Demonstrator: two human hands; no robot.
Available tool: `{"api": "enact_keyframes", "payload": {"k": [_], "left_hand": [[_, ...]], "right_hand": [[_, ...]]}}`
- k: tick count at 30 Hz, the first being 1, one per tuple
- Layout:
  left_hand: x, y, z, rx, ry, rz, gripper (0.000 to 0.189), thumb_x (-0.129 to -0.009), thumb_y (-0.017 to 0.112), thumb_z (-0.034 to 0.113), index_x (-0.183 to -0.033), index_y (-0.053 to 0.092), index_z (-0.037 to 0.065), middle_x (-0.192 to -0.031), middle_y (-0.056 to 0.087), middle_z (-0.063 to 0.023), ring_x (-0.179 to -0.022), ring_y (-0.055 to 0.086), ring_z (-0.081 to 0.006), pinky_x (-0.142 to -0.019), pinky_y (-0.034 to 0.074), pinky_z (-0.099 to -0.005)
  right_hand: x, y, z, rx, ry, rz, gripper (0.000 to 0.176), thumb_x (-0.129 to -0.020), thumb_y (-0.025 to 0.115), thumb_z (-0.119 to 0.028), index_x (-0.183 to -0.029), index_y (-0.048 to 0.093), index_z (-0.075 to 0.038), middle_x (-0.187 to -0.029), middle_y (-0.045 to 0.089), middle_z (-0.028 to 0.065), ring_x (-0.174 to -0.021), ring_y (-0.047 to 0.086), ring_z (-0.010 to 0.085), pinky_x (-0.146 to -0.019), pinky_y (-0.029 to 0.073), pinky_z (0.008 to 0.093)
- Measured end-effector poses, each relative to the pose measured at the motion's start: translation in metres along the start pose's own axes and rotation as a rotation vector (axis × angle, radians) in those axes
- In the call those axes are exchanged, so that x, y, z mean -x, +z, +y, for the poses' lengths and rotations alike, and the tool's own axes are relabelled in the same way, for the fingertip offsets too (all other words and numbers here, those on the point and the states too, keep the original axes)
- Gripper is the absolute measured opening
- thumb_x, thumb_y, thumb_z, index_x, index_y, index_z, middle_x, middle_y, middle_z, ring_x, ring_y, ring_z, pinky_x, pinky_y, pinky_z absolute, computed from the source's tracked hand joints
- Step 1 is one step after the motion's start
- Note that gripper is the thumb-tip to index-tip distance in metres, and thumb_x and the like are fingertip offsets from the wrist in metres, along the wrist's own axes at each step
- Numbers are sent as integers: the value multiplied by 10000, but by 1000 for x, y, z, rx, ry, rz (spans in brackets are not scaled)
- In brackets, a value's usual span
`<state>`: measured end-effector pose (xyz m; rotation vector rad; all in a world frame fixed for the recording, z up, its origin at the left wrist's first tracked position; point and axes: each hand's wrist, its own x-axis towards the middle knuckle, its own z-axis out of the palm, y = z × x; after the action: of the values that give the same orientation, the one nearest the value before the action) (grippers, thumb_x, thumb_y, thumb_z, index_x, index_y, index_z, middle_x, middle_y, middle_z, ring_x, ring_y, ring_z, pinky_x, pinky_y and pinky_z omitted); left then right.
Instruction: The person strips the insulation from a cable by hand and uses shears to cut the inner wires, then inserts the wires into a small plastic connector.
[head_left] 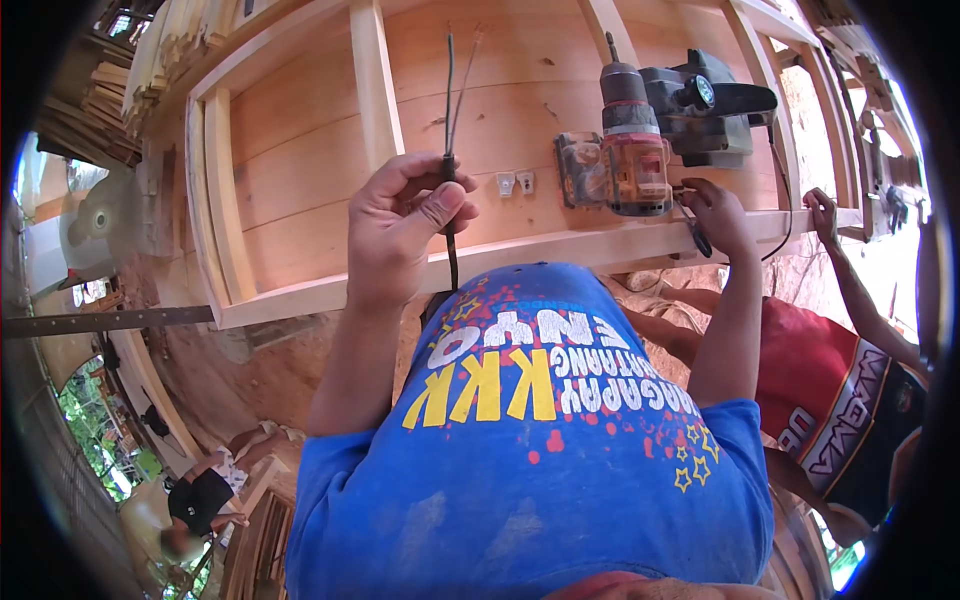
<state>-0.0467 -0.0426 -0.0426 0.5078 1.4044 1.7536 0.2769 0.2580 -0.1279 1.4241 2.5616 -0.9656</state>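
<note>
My left hand (415, 215) pinches a black electrical cable (450, 215) between thumb and fingers. Above the grip its sheath ends, and two thin wires stick up: a greenish insulated one (449, 80) and a paler one beside it. The cable runs down past the wooden edge towards my shirt. My right hand (718, 215) is closed around a small hand tool with dark handles (697, 238), mostly hidden by the fingers. Just left of that hand stands a red and black cordless drill (635, 145), bit upward. Two small whitish plug pieces (515, 183) lie on the boards between my hands.
A black power tool (710, 110) with a cord lies behind the drill, and a clear-and-dark case (580, 168) sits beside it. The wooden frame (375, 85) has raised crosspieces. A person in a red top (810, 370) is at right; another person (200, 495) is lower left.
</note>
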Motion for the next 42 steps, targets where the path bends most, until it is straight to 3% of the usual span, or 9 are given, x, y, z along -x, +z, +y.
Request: {"api": "enact_keyframes", "payload": {"k": [6, 9, 12, 18, 21, 27, 42], "left_hand": [[0, 7, 2, -36, 13, -13, 186, -925, 713, 55, -1101, 669, 17, -946, 731, -91, -776, 703, -134, -699, 578, -257], [-1, 10, 3, -78, 19, -29, 207, -921, 721, 78, -1108, 660, 15, -937, 720, -98, -754, 701, -153, -668, 563, -272], [0, 11, 5, -55, -13, -50, 226, -938, 706, 76, -1142, 657, -6, -951, 733, -103, -813, 705, -144, -749, 595, -267], [2, 8, 9, -40, -12, -47, 295, -928, 723, 93, -1197, 647, 0, -952, 732, -118, -825, 704, -154, -762, 592, -282], [1, 3, 7, 17, -39, -60, 355, -892, 756, 98, -1218, 637, 25, -959, 723, -108, -795, 704, -177, -719, 578, -307], [-1, -1, 6, 282, -117, -188, 278, -891, 742, 45, -1154, 657, 25, -982, 726, -118, -829, 705, -180, -747, 585, -309], [-5, 1, 1, 344, -139, -220, 269, -866, 768, 63, -1102, 639, 67, -947, 722, -100, -812, 710, -191, -725, 576, -317]], "right_hand": [[4, 5, 1, 5, -55, 187, 334, -919, 615, -234, -1155, 699, -13, -971, 717, 234, -931, 703, 375, -829, 527, 430], [4, 9, 2, 6, -38, 193, 314, -922, 615, -219, -1137, 704, -8, -970, 718, 236, -932, 704, 376, -831, 529, 430], [5, 11, 1, 5, -31, 196, 291, -927, 611, -203, -1122, 707, -9, -957, 721, 231, -916, 710, 371, -830, 533, 430], [4, 12, 6, 14, -56, 221, 271, -932, 599, -202, -1088, 712, -11, -914, 729, 211, -890, 715, 367, -820, 536, 436], [5, 9, -2, 40, -62, 219, 274, -929, 598, -209, -1082, 711, -10, -907, 728, 207, -892, 714, 367, -816, 534, 442], [2, 12, 2, 56, -77, 230, 287, -919, 604, -215, -1091, 708, -10, -919, 717, 221, -890, 704, 379, -816, 527, 448], [4, 8, -6, -7, -15, 175, 297, -929, 609, -199, -1114, 702, 15, -966, 719, 236, -920, 709, 364, -826, 532, 422]]}}
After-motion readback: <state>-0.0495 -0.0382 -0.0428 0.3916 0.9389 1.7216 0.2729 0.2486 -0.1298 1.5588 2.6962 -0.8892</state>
